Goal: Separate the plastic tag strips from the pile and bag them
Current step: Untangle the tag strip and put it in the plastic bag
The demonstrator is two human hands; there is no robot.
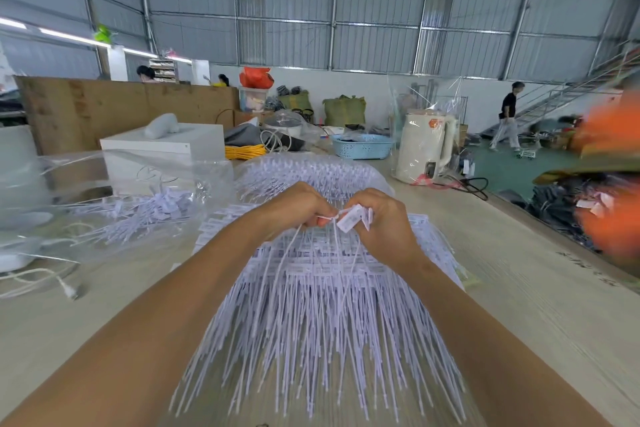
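Head view: both forearms reach forward over the bench, hands meeting above the middle of the pile of white plastic tag strips. The pile fans toward the camera, thin tails pointing at the near edge, flat tag heads stacked further back.

Left hand: fingers curled, pinching a thin strip end at the point where the two hands meet.
Right hand: fingers curled round a small bunch of tag heads; their tails hang down onto the pile.

Clear plastic bag lies on the bench left of the pile, mouth open; loose separated strips lie inside it.

Behind the bag: white box. Far end of the bench: blue basket, cream kettle under plastic wrap. A person walks at far right, by the metal stairs.
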